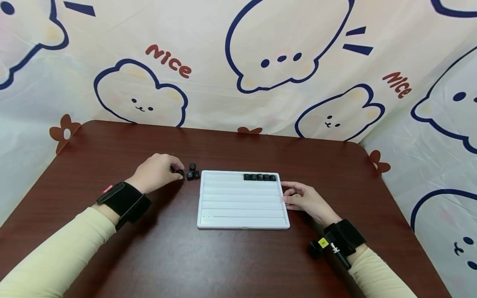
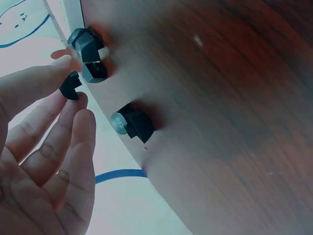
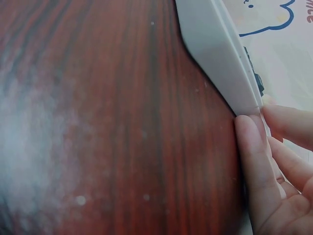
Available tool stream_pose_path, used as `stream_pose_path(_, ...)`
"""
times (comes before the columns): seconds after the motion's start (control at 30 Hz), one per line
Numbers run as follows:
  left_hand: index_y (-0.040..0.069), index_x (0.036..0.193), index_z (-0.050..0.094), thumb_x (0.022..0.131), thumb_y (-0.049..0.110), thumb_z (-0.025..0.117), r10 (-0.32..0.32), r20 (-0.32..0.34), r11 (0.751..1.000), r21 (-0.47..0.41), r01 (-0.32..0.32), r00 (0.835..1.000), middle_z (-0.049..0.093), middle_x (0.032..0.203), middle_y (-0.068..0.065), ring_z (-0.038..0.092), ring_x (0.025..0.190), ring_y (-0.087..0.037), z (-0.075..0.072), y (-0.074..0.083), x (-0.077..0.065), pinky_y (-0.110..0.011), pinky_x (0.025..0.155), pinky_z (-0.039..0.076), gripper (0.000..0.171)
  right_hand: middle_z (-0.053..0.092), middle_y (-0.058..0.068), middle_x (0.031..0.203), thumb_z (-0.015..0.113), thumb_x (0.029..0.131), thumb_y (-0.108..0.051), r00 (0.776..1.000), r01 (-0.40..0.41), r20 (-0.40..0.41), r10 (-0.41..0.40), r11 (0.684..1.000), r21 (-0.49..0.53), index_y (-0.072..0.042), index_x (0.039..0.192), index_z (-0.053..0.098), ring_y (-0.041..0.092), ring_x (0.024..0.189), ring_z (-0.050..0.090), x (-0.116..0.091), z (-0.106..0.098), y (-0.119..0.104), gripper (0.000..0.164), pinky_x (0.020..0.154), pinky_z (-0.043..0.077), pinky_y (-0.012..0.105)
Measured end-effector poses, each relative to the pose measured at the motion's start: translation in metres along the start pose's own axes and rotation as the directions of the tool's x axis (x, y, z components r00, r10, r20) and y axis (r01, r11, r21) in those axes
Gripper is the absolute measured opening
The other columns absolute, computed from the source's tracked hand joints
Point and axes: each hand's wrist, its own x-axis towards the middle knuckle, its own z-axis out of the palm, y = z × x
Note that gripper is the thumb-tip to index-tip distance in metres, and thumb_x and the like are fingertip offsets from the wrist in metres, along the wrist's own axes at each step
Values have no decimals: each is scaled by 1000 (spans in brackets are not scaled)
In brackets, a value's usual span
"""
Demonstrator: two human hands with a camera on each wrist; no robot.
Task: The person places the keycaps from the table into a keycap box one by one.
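Observation:
My left hand (image 1: 158, 171) pinches a small black keycap (image 2: 72, 87) between thumb and fingertips, left of a white ridged tray (image 1: 238, 207). Close by that hand lie three loose keycaps (image 1: 192, 167) on the table; in the left wrist view, one keycap (image 2: 134, 122) sits apart from a small cluster (image 2: 89, 49). My right hand (image 1: 307, 201) grips the tray's right edge, its thumb and fingertips at the white rim (image 3: 239, 93) in the right wrist view. Several black keycaps (image 1: 259, 177) stand side by side in the tray's top row, toward its right end.
The dark brown wooden table (image 1: 238, 260) extends around the tray. Behind it and on both sides hangs a pale curtain (image 1: 208, 103) with cartoon bears. Black straps (image 1: 124, 203) wrap both wrists, and a small black device sits by the right one.

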Motion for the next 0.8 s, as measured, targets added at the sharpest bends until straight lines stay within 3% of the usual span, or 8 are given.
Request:
stream_pose_path(0.37, 5, 107, 79, 92, 9, 78, 14, 3, 1000, -10, -14, 1000, 74, 96, -8, 63, 89, -24, 1, 11, 8, -48, 85, 55, 16, 60, 13, 107, 71, 97, -4, 1000, 0, 8, 0, 1000, 5, 4, 152, 42, 11, 83, 64, 1, -1, 1, 63, 77, 59, 29)
stream_pose_path(0.8, 4, 113, 77, 92, 9, 78, 39, 11, 999, -15, -39, 999, 74, 104, -10, 67, 98, -26, 6, 27, 18, -48, 91, 55, 22, 60, 14, 107, 70, 97, -2, 1000, -14, 10, 14, 1000, 6, 4, 152, 42, 11, 84, 65, 1, -1, 0, 63, 76, 59, 28)
